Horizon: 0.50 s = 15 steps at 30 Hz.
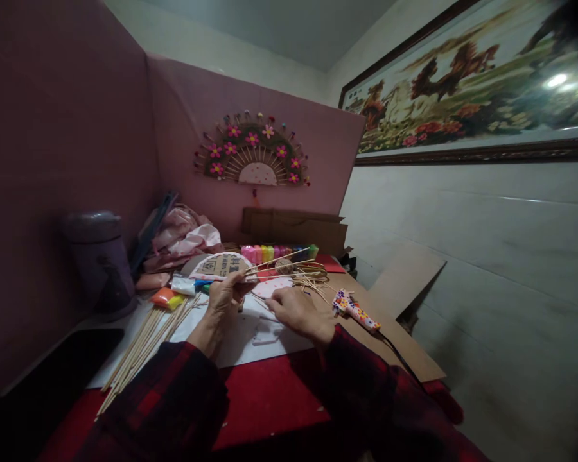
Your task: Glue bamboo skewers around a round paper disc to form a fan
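Note:
My left hand (224, 305) is closed around a few thin wooden sticks (282, 262), which fan out toward the upper right. Just to its right, the closed fingers of my right hand (296, 312) pinch what looks like the end of a thin stick (259, 299) pointing left. Behind the hands lie a white half-round piece with pink dots (275, 286) and a rounded cardboard piece with a pale edge and printed characters (224, 264). Small white pieces (266, 333) rest on the white sheet (238, 350) beneath my hands.
Loose wooden sticks (149, 350) lie at the left, near coloured clay packets (166, 298) and a lidded cup (99, 263). A flower-patterned glue gun (355, 309) with a cord rests on cardboard (404, 346) at the right. A decorated stick fan (255, 151) hangs on the pink panel.

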Each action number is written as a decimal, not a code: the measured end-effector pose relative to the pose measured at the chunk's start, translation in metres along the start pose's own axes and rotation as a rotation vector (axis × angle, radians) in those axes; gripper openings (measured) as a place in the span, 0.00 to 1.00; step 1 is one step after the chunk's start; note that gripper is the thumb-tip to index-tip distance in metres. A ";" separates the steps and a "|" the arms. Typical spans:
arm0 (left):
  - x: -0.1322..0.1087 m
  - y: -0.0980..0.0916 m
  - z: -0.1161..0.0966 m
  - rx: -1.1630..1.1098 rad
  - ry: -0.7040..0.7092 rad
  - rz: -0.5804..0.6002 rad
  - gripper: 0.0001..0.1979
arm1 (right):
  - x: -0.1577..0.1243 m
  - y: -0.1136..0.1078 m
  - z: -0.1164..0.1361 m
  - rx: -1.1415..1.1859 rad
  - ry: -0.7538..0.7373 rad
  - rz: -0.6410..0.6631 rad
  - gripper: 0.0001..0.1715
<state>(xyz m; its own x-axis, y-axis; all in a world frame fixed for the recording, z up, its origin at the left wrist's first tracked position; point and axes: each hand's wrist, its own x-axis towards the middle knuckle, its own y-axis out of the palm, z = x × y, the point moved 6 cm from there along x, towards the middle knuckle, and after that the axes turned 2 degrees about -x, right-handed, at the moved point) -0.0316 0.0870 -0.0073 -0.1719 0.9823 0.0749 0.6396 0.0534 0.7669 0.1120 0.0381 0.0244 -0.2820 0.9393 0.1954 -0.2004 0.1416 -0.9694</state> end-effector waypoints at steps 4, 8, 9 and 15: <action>-0.002 0.001 -0.001 0.024 -0.028 -0.009 0.09 | 0.003 -0.010 -0.022 -0.034 0.103 -0.023 0.19; -0.005 0.005 -0.004 0.019 -0.046 -0.002 0.09 | -0.010 -0.032 -0.068 -0.084 0.258 -0.048 0.19; -0.005 0.006 -0.004 0.017 -0.049 0.001 0.09 | -0.015 -0.039 -0.082 -0.103 0.296 -0.074 0.19; -0.003 0.004 0.000 0.036 -0.067 -0.041 0.08 | -0.049 -0.043 -0.168 -0.103 0.452 0.094 0.17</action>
<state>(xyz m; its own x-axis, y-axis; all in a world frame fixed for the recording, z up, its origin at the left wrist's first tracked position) -0.0285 0.0846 -0.0040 -0.1486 0.9889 -0.0003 0.6597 0.0994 0.7450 0.2914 0.0387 0.0313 0.1465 0.9882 0.0442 -0.0933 0.0583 -0.9939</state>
